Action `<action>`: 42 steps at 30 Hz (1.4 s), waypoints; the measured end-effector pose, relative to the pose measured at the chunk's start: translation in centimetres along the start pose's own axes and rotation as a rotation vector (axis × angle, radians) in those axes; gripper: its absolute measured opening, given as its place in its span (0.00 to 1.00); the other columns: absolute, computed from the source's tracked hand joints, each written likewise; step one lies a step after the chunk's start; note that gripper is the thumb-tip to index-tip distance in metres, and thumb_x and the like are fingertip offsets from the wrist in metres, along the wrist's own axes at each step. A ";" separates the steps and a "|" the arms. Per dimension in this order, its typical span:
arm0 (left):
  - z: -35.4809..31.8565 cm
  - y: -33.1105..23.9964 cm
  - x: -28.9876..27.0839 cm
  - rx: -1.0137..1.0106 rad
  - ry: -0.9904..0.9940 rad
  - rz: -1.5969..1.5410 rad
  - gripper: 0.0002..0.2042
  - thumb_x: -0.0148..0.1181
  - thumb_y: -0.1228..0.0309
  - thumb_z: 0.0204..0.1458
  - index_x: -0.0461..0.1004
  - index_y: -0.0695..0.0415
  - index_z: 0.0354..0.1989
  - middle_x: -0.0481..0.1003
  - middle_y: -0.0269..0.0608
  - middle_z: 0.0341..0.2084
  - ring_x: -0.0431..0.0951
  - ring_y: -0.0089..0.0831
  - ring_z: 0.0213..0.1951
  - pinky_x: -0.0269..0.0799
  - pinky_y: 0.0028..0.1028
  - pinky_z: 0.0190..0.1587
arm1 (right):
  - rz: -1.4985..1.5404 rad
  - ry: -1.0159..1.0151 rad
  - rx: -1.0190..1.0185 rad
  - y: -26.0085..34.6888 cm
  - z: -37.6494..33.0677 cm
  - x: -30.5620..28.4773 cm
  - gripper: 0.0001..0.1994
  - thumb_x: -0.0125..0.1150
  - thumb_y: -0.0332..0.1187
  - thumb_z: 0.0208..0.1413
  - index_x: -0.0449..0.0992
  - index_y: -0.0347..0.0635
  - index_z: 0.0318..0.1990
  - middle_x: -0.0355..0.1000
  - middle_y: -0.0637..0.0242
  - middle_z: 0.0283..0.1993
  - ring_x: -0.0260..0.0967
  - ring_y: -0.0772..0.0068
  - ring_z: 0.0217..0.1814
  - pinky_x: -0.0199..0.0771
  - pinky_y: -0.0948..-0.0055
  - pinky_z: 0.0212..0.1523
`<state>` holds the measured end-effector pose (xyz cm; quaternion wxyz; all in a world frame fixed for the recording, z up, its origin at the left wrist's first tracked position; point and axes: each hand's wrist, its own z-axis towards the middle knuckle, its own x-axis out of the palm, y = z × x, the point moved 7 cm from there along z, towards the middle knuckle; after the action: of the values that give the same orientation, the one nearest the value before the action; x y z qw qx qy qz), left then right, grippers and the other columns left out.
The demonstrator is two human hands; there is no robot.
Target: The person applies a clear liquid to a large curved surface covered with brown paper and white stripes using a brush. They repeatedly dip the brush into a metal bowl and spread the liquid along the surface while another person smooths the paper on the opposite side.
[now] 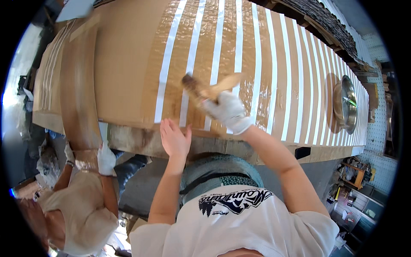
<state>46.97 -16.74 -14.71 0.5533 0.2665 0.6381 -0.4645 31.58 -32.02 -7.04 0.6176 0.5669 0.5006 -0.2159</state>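
My right hand [228, 110], in a white glove, grips the wooden handle of a paintbrush [204, 89] whose dark bristles rest on a long brown sheet [128, 64] crossed by white strips. The sheet shines wet where brown coating lies between the strips. My bare left hand [174, 138] lies flat with fingers apart on the worn wooden table edge [132, 139], just below the brush. Another person's white-gloved hand [105, 159] holds a roll of brown tape [87, 159] at the left, with a band of tape running up over the sheet.
A round metal bowl [345, 104] with a green-handled tool in it sits on the sheet at the far right. The other person stands at lower left in a light cap. Shelves with clutter [355, 201] stand at lower right.
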 end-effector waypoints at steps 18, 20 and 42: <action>0.8 -0.6 0.0 -0.035 0.094 0.059 0.44 0.69 0.48 0.46 0.63 0.77 0.59 0.64 0.69 0.58 0.63 0.62 0.62 0.64 0.48 0.62 | -0.120 0.164 -0.308 1.6 21.7 -3.4 0.21 0.62 0.53 0.53 0.77 0.44 0.41 0.77 0.55 0.36 0.76 0.51 0.41 0.74 0.60 0.42; 0.7 -0.7 0.0 -0.040 0.128 0.064 0.44 0.70 0.48 0.46 0.63 0.77 0.60 0.63 0.69 0.58 0.63 0.63 0.63 0.64 0.48 0.62 | -0.226 0.214 -0.280 1.1 24.1 -2.5 0.20 0.61 0.52 0.54 0.76 0.44 0.41 0.77 0.57 0.37 0.76 0.51 0.42 0.75 0.60 0.42; 0.2 -0.4 1.6 -0.163 0.248 0.102 0.39 0.74 0.55 0.44 0.67 0.72 0.59 0.62 0.65 0.62 0.63 0.55 0.64 0.64 0.41 0.64 | -0.073 -0.215 -0.079 -4.7 51.2 -10.0 0.25 0.54 0.57 0.60 0.77 0.44 0.48 0.79 0.55 0.43 0.77 0.55 0.45 0.76 0.63 0.46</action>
<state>46.33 -17.35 -16.09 0.5127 0.3081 0.7228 -0.3460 42.72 -83.16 -8.01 0.6811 0.4972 0.4600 -0.2779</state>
